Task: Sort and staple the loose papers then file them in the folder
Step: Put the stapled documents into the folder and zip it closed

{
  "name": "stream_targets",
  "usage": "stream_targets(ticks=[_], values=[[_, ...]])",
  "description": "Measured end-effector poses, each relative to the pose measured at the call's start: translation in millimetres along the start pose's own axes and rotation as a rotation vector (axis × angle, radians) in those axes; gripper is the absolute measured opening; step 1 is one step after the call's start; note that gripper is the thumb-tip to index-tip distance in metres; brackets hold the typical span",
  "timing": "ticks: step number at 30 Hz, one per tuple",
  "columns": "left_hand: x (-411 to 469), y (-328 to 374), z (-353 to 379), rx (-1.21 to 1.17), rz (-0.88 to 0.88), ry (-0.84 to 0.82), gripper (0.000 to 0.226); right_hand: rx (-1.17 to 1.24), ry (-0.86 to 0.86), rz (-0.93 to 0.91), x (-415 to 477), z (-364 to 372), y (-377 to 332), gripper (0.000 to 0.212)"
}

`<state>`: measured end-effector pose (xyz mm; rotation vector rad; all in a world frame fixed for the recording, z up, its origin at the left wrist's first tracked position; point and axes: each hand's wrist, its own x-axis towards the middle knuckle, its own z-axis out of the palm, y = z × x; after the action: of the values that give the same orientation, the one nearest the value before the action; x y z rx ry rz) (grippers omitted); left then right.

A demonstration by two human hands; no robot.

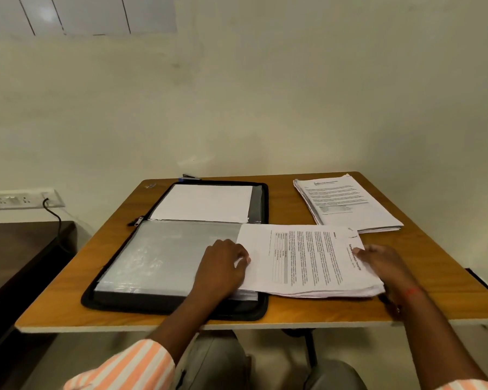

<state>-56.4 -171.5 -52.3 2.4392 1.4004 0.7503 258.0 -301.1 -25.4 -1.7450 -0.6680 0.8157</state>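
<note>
The left hand (223, 263) curls its fingers over the near-left edge of a printed stack (307, 260), and the right hand (378, 260) grips the opposite edge, thumb on top. The stack lies between them, half on an open black zip folder (178, 305) with glossy clear sleeves, half on the smooth wooden table (288, 204). A blank white sheet (203, 206) fills the folder's far half. A second paper pile (347, 204) sits well apart at the far right. Behind, a cream wall carries a socket plate (26, 199).

Folder (265, 198) hides most of a dark object (191, 176); papers' (307, 257) print unreadably blurred
</note>
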Motion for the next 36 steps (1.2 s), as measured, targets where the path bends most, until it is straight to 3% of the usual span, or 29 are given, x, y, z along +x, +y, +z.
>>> stream_targets(ticks=[2,10,18,25,31,36], values=[[-9,-1,4,0.074,0.043,0.031,0.029,-0.034,0.067,-0.039,3,19,4,0.01],[-17,-3,6,0.054,0.049,0.043,0.038,-0.05,-0.082,-0.137,3,125,-2,0.016],[-17,-4,8,0.033,0.095,0.025,0.039,-0.117,0.212,-0.217,-1,105,15,0.006],[-19,0,2,0.025,0.119,0.025,0.035,-0.224,0.113,-0.257,0,133,1,0.01],[-20,0,1,0.018,0.127,0.027,0.035,0.021,0.116,-0.187,0,135,4,0.023],[-21,2,2,0.02,0.12,0.026,0.035,-0.108,0.05,-0.22,1,140,1,0.004]])
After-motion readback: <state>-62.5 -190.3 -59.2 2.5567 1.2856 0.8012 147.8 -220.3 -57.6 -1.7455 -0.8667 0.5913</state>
